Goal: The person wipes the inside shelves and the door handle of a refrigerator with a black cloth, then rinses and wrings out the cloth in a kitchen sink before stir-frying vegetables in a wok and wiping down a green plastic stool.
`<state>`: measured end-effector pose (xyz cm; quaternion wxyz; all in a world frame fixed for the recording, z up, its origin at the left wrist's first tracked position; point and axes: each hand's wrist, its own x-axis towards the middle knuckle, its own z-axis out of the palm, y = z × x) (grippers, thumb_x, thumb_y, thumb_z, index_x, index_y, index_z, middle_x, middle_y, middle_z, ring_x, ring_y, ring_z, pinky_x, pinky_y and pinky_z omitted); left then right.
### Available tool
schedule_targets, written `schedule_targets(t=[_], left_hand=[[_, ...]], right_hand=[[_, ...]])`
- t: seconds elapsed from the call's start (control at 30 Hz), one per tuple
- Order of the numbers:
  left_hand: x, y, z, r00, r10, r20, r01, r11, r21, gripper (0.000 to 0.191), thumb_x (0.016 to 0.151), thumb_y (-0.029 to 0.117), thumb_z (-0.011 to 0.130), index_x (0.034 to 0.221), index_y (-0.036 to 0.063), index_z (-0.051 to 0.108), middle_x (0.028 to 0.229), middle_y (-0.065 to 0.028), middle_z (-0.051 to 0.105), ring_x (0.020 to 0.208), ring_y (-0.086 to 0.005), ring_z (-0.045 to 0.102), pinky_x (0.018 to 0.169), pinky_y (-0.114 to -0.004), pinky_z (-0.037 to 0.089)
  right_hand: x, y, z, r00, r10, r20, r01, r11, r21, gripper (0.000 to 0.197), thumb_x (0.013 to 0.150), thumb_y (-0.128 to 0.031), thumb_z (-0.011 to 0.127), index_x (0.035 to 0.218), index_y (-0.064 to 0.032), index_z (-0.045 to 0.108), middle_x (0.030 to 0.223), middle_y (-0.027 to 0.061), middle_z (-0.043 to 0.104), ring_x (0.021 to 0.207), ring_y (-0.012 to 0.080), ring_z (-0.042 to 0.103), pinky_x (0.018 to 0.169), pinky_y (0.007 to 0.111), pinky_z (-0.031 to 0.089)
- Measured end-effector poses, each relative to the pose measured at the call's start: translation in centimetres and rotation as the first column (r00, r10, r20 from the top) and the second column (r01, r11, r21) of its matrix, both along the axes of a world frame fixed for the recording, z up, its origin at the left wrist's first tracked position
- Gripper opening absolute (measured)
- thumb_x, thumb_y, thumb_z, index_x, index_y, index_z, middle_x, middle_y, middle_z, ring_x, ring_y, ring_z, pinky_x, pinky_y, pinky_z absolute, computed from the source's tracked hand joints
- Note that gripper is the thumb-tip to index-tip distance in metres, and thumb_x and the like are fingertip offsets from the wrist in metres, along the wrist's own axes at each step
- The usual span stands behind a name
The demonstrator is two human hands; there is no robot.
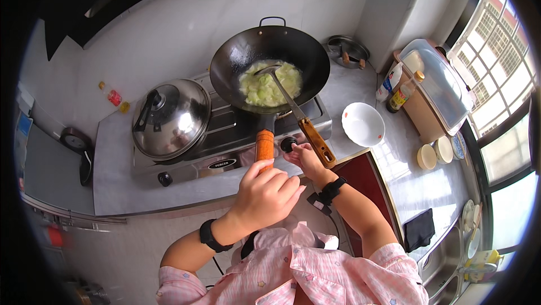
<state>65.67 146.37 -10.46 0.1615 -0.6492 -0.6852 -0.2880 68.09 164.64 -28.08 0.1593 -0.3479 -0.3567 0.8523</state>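
Observation:
A dark wok (228, 57) stands on the right burner of a gas stove (192, 170), with pale green chopped vegetables (264, 89) in its bottom. My left hand (266, 195) is at the wok's orange wooden handle (265, 142), its fingers around the near end. A metal wok spatula (287, 95) lies with its blade in the vegetables and its brown handle resting over the wok's rim. My right hand (306, 159) has its thumb and fingertips on the black stove knob (288, 144), beside the spatula handle.
A domed steel lid (171, 119) covers the left burner. Right of the stove is a white bowl (363, 124); behind it are a sauce bottle (401, 95) and a lidded box (427, 102). Small bowls (427, 157), a black cloth (419, 229) and a sink (441, 267) are farther right.

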Motion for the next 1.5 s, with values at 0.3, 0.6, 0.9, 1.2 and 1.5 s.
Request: schedule_targets(t=[0.3,0.6,0.9,1.2,1.5], left_hand=[[2.3,1.5,-1.6,0.987,0.157,-0.021,-0.146,0.956,0.254,0.017,0.074,0.023,0.069,0.068,0.0102,0.059,0.065,-0.0014,0.055,0.068,-0.0187,0.057,0.079,-0.035,0.047],[5.5,-4.6,-5.9,0.933,0.294,0.21,-0.359,0.821,0.445,0.042,0.078,0.026,0.068,0.115,0.0091,0.056,0.113,-0.0076,0.054,0.112,-0.0225,0.049,0.102,-0.051,0.031],[14.2,-20.2,-12.3,0.546,0.782,0.301,-0.816,0.578,-0.023,0.027,0.08,0.025,0.065,0.101,0.0106,0.058,0.114,-0.0064,0.054,0.121,-0.0224,0.043,0.107,-0.055,0.023],[37.8,-41.5,-19.6,-0.316,0.929,0.191,-0.721,-0.105,-0.685,0.073,0.076,0.04,0.065,0.139,0.0157,0.038,0.151,-0.0126,0.019,0.141,-0.0372,0.001,0.095,-0.078,0.001],[49.6,-57.3,-23.4,-0.82,0.513,0.255,-0.406,-0.208,-0.89,0.085,0.081,0.051,0.058,0.147,0.023,0.012,0.151,-0.0131,0.017,0.139,-0.0393,0.009,0.098,-0.074,0.012]], right_hand=[[5.1,0.0,0.4,0.96,0.01,0.281,-0.278,-0.109,0.954,0.022,0.089,-0.024,0.057,0.088,-0.0023,0.053,0.078,0.0115,0.055,0.074,0.0261,0.055,0.065,0.037,0.045],[8.5,-8.6,-0.5,0.801,0.445,0.4,-0.252,-0.356,0.9,0.025,0.083,-0.021,0.06,0.099,-0.0026,0.053,0.095,0.014,0.053,0.091,0.0324,0.05,0.075,0.043,0.042],[11.4,-22.7,-2.7,0.494,0.68,0.542,-0.133,-0.557,0.82,0.037,0.076,-0.018,0.064,0.109,-0.003,0.053,0.113,0.0165,0.051,0.109,0.0388,0.045,0.084,0.049,0.039],[20.0,-44.1,-7.5,0.236,0.616,0.751,0.152,-0.787,0.598,0.062,0.079,-0.031,0.061,0.136,-0.0203,0.041,0.14,0.0117,0.037,0.127,0.0421,0.028,0.102,0.062,0.02],[26.9,-66.2,-8.2,-0.109,0.519,0.848,0.32,-0.789,0.524,0.055,0.083,-0.03,0.058,0.135,-0.0206,0.043,0.14,0.0096,0.041,0.135,0.0386,0.022,0.104,0.065,0.016]])
